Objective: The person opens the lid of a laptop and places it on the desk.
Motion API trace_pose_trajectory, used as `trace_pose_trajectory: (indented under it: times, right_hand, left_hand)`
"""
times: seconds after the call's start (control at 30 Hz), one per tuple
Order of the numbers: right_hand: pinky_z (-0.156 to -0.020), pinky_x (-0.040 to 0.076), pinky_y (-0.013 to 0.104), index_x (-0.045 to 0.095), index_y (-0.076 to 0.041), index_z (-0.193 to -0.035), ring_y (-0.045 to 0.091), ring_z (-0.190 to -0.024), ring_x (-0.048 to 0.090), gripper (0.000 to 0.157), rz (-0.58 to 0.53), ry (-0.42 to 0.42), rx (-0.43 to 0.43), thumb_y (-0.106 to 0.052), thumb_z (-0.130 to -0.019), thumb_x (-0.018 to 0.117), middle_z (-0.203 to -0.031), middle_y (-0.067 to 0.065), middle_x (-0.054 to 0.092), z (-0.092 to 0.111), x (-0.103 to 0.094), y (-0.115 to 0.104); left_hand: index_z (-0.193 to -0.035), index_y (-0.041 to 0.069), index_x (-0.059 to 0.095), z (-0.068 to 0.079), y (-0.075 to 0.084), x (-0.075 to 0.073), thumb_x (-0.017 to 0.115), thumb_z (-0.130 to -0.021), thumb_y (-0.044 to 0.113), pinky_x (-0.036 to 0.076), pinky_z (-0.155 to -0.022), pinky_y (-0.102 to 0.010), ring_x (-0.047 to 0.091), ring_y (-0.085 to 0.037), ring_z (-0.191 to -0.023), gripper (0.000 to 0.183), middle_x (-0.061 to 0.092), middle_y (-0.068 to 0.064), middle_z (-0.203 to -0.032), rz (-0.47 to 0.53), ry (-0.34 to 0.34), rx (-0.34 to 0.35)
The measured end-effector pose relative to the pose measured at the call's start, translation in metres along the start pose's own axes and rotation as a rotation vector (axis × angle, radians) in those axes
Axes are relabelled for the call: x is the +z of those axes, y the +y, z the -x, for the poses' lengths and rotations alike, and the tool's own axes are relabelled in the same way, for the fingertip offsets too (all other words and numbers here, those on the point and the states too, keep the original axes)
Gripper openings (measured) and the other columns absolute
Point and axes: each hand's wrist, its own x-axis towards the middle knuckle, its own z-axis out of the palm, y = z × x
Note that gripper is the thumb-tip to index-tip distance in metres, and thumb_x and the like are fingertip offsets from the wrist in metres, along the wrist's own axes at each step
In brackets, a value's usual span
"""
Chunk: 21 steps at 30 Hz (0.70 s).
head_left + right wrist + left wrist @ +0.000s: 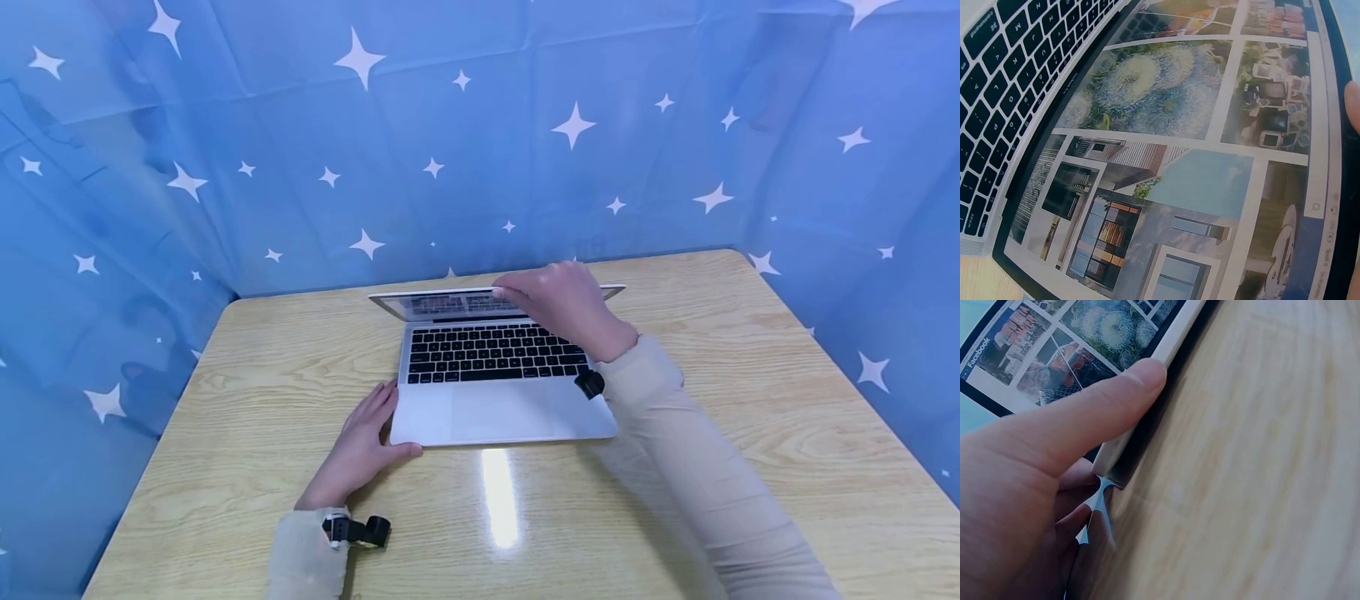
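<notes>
A silver laptop (427,414) with black keys lies on the table, its lid (450,305) tilted partly down over the keyboard. Lit photo tiles fill the screen (1210,162) in the right wrist view. My left hand (363,440) holds the base at its front left corner, thumb (1100,409) against the front edge and the other fingers along the left side. Up at the lid's top edge, right of its middle, my right hand (564,307) grips the rim between thumb and fingers. Most of that grip is out of sight in the right wrist view.
The light wooden table (255,392) extends around the laptop on all sides. Behind it hangs a blue curtain (480,158) with white stars, close to the back edge. A bright reflection lies on the wood in front of the laptop.
</notes>
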Motion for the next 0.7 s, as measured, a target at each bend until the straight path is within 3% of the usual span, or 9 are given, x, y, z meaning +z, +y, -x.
trace_pose_trajectory:
  times: [0.7]
  right_hand:
    - [-0.036, 0.030, 0.025, 0.070, -0.016, -0.096, 0.007, -0.037, 0.036, 0.023, -0.037, -0.048, 0.022, -0.032, -0.088, 0.056, -0.052, -0.003, 0.057, -0.0077, -0.0036, 0.0044]
  left_hand:
    - [-0.142, 0.006, 0.020, 0.0013, 0.0009, -0.0016, 0.062, -0.070, 0.061, 0.007, -0.106, -0.047, 0.005, -0.027, -0.135, 0.100, 0.013, -0.010, -0.148, 0.003, -0.014, -0.005]
